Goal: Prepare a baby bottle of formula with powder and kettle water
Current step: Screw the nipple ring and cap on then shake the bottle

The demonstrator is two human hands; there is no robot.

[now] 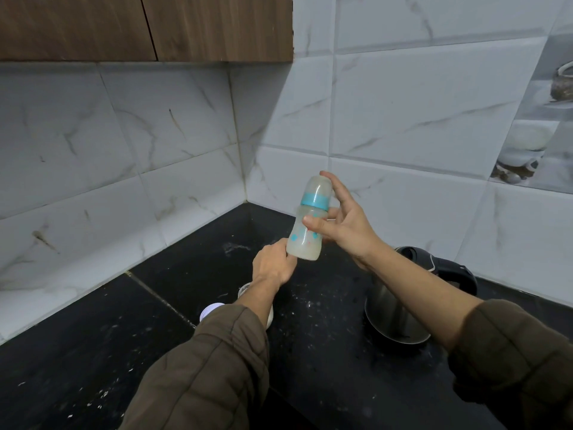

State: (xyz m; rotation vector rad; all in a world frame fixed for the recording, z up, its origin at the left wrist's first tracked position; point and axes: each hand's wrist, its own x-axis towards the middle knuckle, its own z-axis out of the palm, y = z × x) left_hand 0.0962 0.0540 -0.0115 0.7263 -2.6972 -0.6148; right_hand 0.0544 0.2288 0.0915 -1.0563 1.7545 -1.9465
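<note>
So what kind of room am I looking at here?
Most likely a home kitchen corner: a black stone counter against marble-look wall tiles, a wooden cabinet overhead, and a steel electric kettle on the counter.

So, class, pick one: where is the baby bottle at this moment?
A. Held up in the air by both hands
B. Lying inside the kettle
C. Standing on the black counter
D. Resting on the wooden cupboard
A: the baby bottle is off the counter, with the right hand gripping its middle and the left hand at its base.
</note>
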